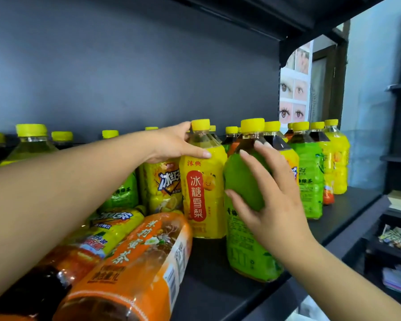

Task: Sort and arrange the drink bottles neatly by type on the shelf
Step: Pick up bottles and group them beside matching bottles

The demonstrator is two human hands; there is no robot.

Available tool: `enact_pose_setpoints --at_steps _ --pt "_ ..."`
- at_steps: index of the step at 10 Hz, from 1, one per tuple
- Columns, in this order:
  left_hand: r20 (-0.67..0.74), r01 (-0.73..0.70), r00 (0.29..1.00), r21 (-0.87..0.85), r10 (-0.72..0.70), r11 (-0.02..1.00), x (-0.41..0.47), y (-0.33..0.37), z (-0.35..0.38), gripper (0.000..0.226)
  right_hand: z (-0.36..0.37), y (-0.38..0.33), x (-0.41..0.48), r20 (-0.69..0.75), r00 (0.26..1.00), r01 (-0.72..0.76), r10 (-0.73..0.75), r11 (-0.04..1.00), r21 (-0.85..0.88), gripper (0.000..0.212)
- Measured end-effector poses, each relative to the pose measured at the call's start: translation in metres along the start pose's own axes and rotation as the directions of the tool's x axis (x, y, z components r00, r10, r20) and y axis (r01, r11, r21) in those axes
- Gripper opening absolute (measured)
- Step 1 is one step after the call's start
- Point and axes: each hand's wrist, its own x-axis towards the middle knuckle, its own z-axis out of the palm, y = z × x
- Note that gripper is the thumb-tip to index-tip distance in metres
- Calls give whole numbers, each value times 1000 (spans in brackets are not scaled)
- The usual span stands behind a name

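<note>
Orange-labelled plastic bottle point(134, 262) lies toppled at shelf's point(218, 286) front edge; left grip point(174, 144) clamps yellow-labelled bottle point(204, 198), right grip point(271, 205) green-labelled bottle point(248, 256); sorting looks barely begun.

The person's left forearm point(67, 193) and right forearm point(345, 281) are bare along all their visible length, from the picture's edge to the wrist. Both are smooth, looking broad close to the camera and tapering toward the wrists. The left grip point(174, 144) shows a short, rounded thumbnail point(206, 154) trimmed close to the tip, and the right grip point(271, 200) has slim fingers point(252, 163) with faint creases at the knuckles and short, plain nails of the same cut.
</note>
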Motion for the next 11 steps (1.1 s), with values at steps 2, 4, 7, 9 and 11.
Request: enact_pose_setpoints --at_steps 2,4,7,9,11 --pt "-132 -53 988 159 75 986 7 -15 12 99 9 -5 -8 -20 996 -91 91 996 7 53" --pt "-121 4 992 348 40 937 6 -17 10 87 19 -7 -10 -67 995 -73 72 997 -12 48" --pt "-93 119 992 509 -83 853 -83 33 -4 36 18 -12 -9 -17 1000 5 -5 1000 21 39" --pt "-92 102 994 612 -58 784 -174 35 7 54 20 -57 -6 27 994 83 -105 902 423 29" --pt "-249 167 967 784 56 599 -242 11 11 66 16 -85 -2 311 926 -55 -213 740 671 40"
